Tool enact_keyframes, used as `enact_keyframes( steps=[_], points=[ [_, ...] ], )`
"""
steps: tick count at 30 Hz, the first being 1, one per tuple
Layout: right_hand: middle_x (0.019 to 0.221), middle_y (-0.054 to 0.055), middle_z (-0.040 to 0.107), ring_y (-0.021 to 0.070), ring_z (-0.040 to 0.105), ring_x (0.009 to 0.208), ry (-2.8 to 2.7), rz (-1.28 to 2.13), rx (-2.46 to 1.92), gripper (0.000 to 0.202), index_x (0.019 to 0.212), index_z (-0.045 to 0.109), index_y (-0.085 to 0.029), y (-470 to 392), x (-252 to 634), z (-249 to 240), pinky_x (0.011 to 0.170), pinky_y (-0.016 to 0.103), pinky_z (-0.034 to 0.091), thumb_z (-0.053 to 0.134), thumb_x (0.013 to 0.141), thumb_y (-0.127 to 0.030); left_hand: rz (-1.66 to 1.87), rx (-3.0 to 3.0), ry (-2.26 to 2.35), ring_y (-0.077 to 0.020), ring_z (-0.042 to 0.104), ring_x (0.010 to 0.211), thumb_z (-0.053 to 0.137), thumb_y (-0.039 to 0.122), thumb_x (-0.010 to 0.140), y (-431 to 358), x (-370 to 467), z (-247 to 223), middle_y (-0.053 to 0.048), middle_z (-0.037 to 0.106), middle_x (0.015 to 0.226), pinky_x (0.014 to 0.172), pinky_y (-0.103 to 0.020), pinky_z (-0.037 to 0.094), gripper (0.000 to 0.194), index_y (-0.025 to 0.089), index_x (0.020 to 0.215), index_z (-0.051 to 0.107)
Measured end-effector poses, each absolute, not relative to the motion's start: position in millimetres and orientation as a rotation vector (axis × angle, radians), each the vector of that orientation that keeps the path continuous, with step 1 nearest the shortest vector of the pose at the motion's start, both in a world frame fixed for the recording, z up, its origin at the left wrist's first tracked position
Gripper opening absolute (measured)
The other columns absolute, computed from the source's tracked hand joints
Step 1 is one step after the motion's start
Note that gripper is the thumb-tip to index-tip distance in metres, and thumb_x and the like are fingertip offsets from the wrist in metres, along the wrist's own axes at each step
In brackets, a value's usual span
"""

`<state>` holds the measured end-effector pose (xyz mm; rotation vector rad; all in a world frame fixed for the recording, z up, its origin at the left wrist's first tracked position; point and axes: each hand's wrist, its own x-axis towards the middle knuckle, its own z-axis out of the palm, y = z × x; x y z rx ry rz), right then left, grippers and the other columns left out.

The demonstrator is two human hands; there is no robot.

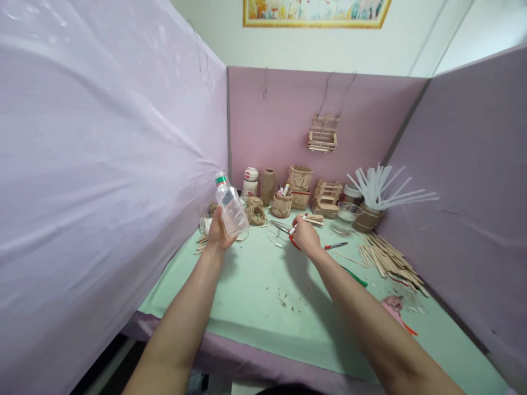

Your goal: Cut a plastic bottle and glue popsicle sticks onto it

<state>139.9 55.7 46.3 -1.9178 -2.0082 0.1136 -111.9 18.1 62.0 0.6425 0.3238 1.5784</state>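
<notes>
My left hand (219, 233) is wrapped round the lower side of a clear plastic bottle (234, 211), raised over the table and tilted, its green cap up. My right hand (307, 235) is closed on a slim white marker (293, 229) with a dark red end. Right beside those fingers are scissors (281, 227) with red handles; whether the fingers touch them I cannot tell. A small white piece (278, 246) lies near the blades. Behind the bottle sits a ball of twine (256, 211).
Wooden sticks (391, 260) and a red pen (336, 246) lie to the right. Along the back stand a twine-wrapped pen cup (281, 205), a clear bowl (346, 218) and a pot of white glue sticks (368, 218). Purple-covered panels (465, 181) close in the sides.
</notes>
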Motion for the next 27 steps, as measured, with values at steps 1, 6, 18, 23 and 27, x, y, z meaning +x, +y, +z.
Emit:
enact_keyframes(
  steps=[1, 6, 18, 23, 27],
  points=[
    [0.103, 0.009, 0.072, 0.0234, 0.065, 0.093, -2.004, 0.1, -1.924, 0.024, 0.11, 0.059, -0.022, 63, 141, 45, 0.06, 0.028, 0.028, 0.053, 0.087, -0.017, 1.573, 0.647, 0.311, -0.0192, 0.069, 0.087, 0.073, 0.054, 0.075, 18, -112, 61, -0.005, 0.072, 0.092, 0.08, -0.031, 0.056, 0.054, 0.019, 0.116, 0.064],
    [0.1, 0.01, 0.073, 0.022, 0.065, 0.091, -1.986, 0.062, -1.979, 0.023, 0.112, 0.059, -0.019, 91, 166, 36, 0.063, 0.027, 0.032, 0.056, 0.09, -0.021, 1.568, 0.667, 0.293, -0.0185, 0.07, 0.087, 0.073, 0.051, 0.076, 17, -110, 60, -0.004, 0.071, 0.095, 0.082, -0.032, 0.057, 0.053, 0.02, 0.118, 0.063],
    [0.099, 0.015, 0.072, 0.0261, 0.065, 0.09, -2.109, -0.263, -1.984, 0.031, 0.118, 0.061, -0.016, 117, 233, 94, 0.07, 0.03, 0.039, 0.053, 0.088, -0.015, 1.493, 0.658, 0.408, -0.0183, 0.07, 0.081, 0.069, 0.047, 0.08, 18, -101, 59, -0.004, 0.07, 0.094, 0.073, -0.032, 0.059, 0.049, 0.021, 0.12, 0.061],
    [0.114, 0.02, 0.068, 0.029, 0.058, 0.109, -2.241, -0.509, -1.801, 0.032, 0.122, 0.058, -0.017, 148, 202, 149, 0.087, 0.035, 0.038, 0.044, 0.094, -0.015, 1.465, 0.648, 0.408, -0.0186, 0.07, 0.08, 0.069, 0.045, 0.081, 20, -98, 56, -0.005, 0.07, 0.093, 0.073, -0.033, 0.059, 0.046, 0.02, 0.12, 0.061],
    [0.111, 0.019, 0.069, 0.0275, 0.055, 0.116, -2.418, -0.577, -1.682, 0.031, 0.118, 0.061, -0.017, 179, 169, 169, 0.095, 0.036, 0.035, 0.046, 0.092, -0.011, 1.459, 0.653, 0.417, -0.0184, 0.07, 0.08, 0.068, 0.044, 0.082, 18, -98, 57, -0.005, 0.07, 0.094, 0.072, -0.032, 0.059, 0.047, 0.02, 0.122, 0.06]
  ],
)
